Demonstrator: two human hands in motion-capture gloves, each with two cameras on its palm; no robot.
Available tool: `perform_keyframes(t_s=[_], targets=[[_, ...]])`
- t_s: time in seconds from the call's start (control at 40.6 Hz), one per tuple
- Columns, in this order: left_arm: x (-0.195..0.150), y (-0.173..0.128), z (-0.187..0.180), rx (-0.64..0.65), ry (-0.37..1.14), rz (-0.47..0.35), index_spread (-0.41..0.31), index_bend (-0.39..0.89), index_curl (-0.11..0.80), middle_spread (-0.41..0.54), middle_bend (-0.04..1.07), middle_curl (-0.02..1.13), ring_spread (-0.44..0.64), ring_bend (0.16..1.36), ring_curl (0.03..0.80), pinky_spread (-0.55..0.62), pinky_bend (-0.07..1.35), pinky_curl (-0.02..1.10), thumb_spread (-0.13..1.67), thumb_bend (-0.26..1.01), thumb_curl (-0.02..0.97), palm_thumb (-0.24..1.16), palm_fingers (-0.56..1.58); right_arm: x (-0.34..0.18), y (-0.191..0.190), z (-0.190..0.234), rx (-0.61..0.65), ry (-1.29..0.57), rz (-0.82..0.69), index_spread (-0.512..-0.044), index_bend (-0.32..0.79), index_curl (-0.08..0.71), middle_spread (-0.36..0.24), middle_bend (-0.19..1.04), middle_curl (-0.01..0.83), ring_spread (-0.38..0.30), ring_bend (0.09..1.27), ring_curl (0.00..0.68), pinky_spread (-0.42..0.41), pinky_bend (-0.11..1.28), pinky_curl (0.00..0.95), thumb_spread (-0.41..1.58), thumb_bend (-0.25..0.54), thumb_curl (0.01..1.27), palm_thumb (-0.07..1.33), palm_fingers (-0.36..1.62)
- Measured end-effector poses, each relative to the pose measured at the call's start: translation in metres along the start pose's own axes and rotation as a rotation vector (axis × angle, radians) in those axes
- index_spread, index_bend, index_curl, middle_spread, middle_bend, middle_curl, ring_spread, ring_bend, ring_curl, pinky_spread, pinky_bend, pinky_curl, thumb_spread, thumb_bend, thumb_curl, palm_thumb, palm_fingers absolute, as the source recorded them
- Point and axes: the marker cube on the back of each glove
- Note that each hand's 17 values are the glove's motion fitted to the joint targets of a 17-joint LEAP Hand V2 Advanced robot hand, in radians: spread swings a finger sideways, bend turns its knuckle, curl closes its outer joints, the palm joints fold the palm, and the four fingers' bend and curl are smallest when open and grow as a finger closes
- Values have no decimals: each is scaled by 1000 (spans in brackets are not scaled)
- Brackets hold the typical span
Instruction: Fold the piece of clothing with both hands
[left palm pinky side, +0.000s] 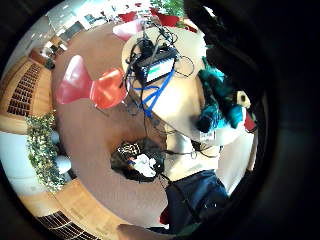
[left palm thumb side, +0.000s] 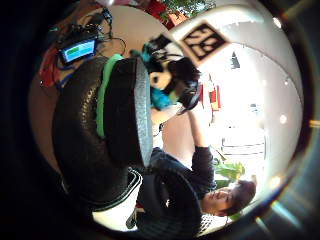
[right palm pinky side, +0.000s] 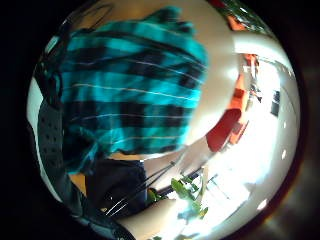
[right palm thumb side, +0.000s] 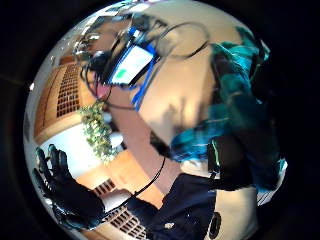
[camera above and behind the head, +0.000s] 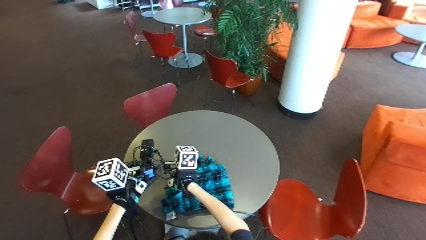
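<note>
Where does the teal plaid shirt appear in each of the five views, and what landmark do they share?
Outside view: teal plaid shirt on the round table, under the right hand.
Left little-finger view: bunched at the table's edge.
Left thumb view: small patch.
Right little-finger view: fills the picture.
Right thumb view: on the table.
Shared landmark: the round table.

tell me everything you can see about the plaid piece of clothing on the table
The piece of clothing is a soft woven-looking cloth in teal and black plaid with thin pale lines. It lies in a bunched, roughly rectangular heap on the round grey table, at the edge nearest the person, beside a small device with tangled cables. The right hand rests on its far left part; whether the fingers grip the cloth cannot be told. The left hand is off to the side, apart from it.
</note>
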Motion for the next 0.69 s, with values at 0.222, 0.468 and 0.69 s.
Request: perform_keyframes(t_s=[0.222,0.468,0.69], targets=[[5,18,-18,41,7,7,-76,52,202,99,191,337,118,690,364,55,562,397,1355,-17,245,134,349,-14,74,-68,292,-309,-322,-242,21,299,-194,378,521,-248,713,451,-342,731,426,791,-27,586,893,1127],[18,41,-13,24,14,56,-73,57,160,110,205,357,105,726,363,42,601,399,1353,-11,244,121,338,65,160,-99,485,-310,-339,-249,76,258,-161,321,503,-222,647,436,-304,703,417,908,-20,559,897,1098],[25,52,-8,0,-41,58,-72,64,143,113,206,369,98,734,358,38,616,392,1356,-10,243,120,339,119,160,-91,477,-458,-300,-249,89,243,-153,282,494,-215,612,430,-296,666,404,932,-19,550,909,1110]])
